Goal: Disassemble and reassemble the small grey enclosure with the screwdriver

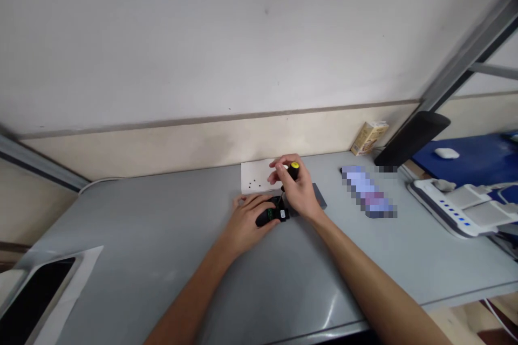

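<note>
Head view, looking down on a smooth, faintly glossy grey tabletop (pixel 141 237) before a matt, scuffed wall (pixel 162 38). Can make out small print on a yellowish cardboard carton (pixel 369 137) by the wall, but cannot read a word of it. Likewise cannot read the tiny white label (pixel 283 214) on a black, rounded, mouse-shaped device (pixel 264 219), opened to show green circuitry inside. Rests on the tabletop near the middle, between both hands.

Holds the device down with the left hand (pixel 246 220), closed on the casing with fingers bent over the far side and thumb along the near side. Grips a screwdriver (pixel 293 171) in the right hand (pixel 298 190), by a stubby black handle capped in bright yellow. Points the thin shaft down into the opened part; cannot tell whether the tip touches anything there.

Just beyond the left hand, shows a flat white sheet (pixel 246 171) dotted with tiny dark pieces (pixel 254 180). Beside the right wrist, shows a dark grey, flat-sided block (pixel 319 197). Farther right, shows a slab masked by coloured squares (pixel 366 191), a leaning black cylinder (pixel 413 140) and a white plastic power strip (pixel 429 199) with bright blue squares in a row.
</note>
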A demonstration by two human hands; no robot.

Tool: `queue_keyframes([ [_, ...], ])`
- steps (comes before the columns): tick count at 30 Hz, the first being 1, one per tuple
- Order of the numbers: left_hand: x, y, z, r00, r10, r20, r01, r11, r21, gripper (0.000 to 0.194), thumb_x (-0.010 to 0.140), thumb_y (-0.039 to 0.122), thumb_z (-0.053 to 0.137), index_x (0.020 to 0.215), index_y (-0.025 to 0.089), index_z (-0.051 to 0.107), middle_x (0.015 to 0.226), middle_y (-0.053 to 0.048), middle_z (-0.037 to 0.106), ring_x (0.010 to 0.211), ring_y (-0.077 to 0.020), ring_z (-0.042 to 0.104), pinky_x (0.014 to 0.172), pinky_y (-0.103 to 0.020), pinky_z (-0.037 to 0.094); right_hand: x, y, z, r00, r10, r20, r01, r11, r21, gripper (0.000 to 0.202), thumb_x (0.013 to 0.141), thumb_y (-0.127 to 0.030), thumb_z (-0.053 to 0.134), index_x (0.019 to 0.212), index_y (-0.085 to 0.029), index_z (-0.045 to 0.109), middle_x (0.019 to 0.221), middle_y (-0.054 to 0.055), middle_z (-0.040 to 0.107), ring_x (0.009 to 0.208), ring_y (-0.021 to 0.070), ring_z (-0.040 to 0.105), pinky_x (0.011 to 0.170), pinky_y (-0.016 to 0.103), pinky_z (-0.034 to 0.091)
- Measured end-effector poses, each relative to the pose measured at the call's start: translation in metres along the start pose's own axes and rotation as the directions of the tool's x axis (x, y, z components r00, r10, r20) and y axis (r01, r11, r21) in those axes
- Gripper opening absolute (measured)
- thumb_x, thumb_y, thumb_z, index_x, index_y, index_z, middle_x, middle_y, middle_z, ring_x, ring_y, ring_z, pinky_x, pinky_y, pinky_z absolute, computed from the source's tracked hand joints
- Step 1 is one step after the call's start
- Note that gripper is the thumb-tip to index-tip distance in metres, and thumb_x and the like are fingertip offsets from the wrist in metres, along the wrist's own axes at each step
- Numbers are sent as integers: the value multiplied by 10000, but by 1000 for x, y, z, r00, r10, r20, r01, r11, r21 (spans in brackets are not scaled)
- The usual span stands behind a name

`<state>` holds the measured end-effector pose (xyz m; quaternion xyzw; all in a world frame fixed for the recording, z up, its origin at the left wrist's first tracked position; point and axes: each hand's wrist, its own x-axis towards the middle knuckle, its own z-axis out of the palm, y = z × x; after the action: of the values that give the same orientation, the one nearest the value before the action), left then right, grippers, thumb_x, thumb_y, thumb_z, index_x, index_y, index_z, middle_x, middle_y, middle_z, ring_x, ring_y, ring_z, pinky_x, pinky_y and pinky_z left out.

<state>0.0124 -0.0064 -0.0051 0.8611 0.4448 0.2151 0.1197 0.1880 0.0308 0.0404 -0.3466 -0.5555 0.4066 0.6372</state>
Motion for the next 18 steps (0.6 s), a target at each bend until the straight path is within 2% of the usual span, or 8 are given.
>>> queue_keyframes([
  [3, 0, 0, -1, 1000, 11, -2, -11, 1000, 0, 228, 940, 422, 694, 1140, 312, 707, 1368, -11, 669, 1284, -267, 580, 1127, -501, 329, -2, 7, -4, 993, 115, -37, -108, 980, 167, 271, 914, -485, 686, 902, -253, 546, 628, -69, 488, 469, 93, 423, 488, 257, 352],
  [5, 0, 0, -2, 1000, 14, 3, -14, 1000, -4, 225, 947, 423, 684, 1142, 313, 708, 1392, -11, 655, 1286, -266, 578, 1134, -504, 328, -2, 10, -6, 985, 165, -43, -148, 954, 261, 324, 907, -541, 677, 850, -250, 545, 576, -82, 395, 447, 85, 331, 456, 250, 280],
  [7, 0, 0, -2, 1000, 16, 6, -16, 1000, -5, 220, 953, 420, 675, 1142, 311, 707, 1402, -14, 648, 1288, -266, 577, 1131, -502, 335, -1, 8, -7, 980, 201, 7, -188, 901, 391, 367, 955, -604, 563, 877, -245, 576, 622, -58, 416, 486, 92, 343, 487, 258, 310],
  [9, 0, 0, -2, 1000, 17, 5, -17, 1000, -2, 221, 958, 419, 670, 1145, 307, 704, 1404, -18, 647, 1293, -268, 574, 1127, -500, 341, 0, 4, -7, 973, 222, 67, -226, 847, 481, 394, 990, -598, 492, 922, -231, 619, 721, -22, 484, 565, 101, 428, 563, 271, 386],
  [12, 0, -1, -2, 1000, 12, 13, -12, 1000, 2, 221, 959, 416, 670, 1150, 309, 700, 1404, -12, 647, 1297, -264, 571, 1127, -494, 339, -1, -3, -7, 968, 233, 90, -246, 825, 508, 276, 918, -484, 679, 896, -218, 610, 915, 6, 562, 748, 112, 580, 707, 273, 464],
  [14, 0, -1, -2, 1000, 9, 20, -9, 1000, 1, 219, 960, 412, 670, 1155, 317, 696, 1402, -2, 646, 1299, -257, 569, 1129, -489, 334, -1, -4, -8, 966, 245, 81, -253, 836, 486, 305, 847, -410, 781, 871, -231, 536, 977, -6, 592, 766, 116, 624, 712, 273, 478],
  [16, 0, 0, -3, 1000, 9, 19, -9, 1000, -2, 214, 962, 414, 668, 1151, 318, 693, 1396, 4, 649, 1298, -252, 568, 1134, -487, 325, -1, -3, -9, 963, 261, 64, -262, 859, 440, 375, 851, -403, 782, 855, -250, 440, 851, -44, 585, 592, 88, 554, 580, 252, 428],
  [18, 0, 0, -3, 1000, 7, 20, -7, 1000, -6, 209, 963, 415, 665, 1144, 313, 692, 1387, 5, 654, 1291, -250, 572, 1138, -487, 320, -1, 0, -9, 966, 257, 29, -248, 887, 388, 402, 892, -446, 732, 841, -262, 378, 665, -89, 475, 447, 66, 360, 468, 232, 303],
])
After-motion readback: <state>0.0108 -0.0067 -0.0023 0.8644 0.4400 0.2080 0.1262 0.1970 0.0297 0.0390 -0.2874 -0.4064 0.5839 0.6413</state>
